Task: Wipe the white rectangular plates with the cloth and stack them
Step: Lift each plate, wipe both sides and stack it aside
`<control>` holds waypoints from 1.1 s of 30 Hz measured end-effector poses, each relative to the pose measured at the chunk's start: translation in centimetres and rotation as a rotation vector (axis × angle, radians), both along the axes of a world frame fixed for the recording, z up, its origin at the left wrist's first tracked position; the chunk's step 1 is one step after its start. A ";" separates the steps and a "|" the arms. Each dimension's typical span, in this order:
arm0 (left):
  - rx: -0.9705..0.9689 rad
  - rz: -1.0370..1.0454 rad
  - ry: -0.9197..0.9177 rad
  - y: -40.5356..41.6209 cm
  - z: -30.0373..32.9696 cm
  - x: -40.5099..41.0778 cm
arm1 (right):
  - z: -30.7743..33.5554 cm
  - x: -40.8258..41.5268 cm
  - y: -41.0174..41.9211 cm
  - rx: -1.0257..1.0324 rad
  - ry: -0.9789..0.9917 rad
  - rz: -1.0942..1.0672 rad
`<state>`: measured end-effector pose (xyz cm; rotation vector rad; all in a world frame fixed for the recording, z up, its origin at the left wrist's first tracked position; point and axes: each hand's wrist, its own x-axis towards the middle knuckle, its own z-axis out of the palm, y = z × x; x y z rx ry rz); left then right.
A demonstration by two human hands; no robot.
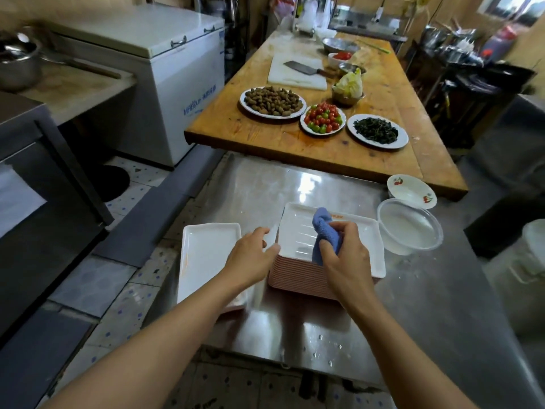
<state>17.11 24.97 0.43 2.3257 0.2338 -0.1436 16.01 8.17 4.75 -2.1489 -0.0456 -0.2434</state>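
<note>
Under the right hand point(343, 255) sits a tall stack of white rectangular plates point(298, 273) with pinkish edges, resting on the steel surface point(413, 305). The top plate point(298, 234) of that stack lies face up, ribbed in the middle, with a small orange mark at its far rim. The right hand grips a bunched blue cloth point(326, 234), fingers and thumb curled round it, and presses it against the top plate's inner face. The left hand point(253, 255) is at the left edge of the same stack, fingers loosely bent with the tips touching the plate's rim; whether it truly grips the rim cannot be told, since that edge is blurred. Just left of the left hand, partly hidden by its forearm, lies another white rectangular plate point(203, 255) face up, seemingly on top of others.

Just right of the right hand stands a clear plastic container point(410, 225), and beyond it a small white bowl point(411, 191) with red cherry prints. Farther ahead of both hands a wooden table point(295, 143) carries a plate of peanuts point(272, 102), a plate of cherry tomatoes point(323, 118), a plate of dark greens point(377, 131), a white cutting board point(295, 73) with a cleaver point(305, 68), and a cabbage point(349, 84) in a bowl. Far to the left of the left hand stands a white chest freezer point(165, 69).
</note>
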 end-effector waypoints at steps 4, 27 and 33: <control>-0.040 0.009 0.074 -1.1 0.5 2.3 | -1.5 2.5 1.5 -0.251 0.011 0.115; -0.075 -0.010 0.150 -1.8 0.3 4.1 | -3.6 8.7 -6.9 -0.996 -0.025 0.057; -0.040 0.021 0.121 -2.2 0.7 3.7 | -2.3 7.3 -9.0 -1.131 0.020 0.067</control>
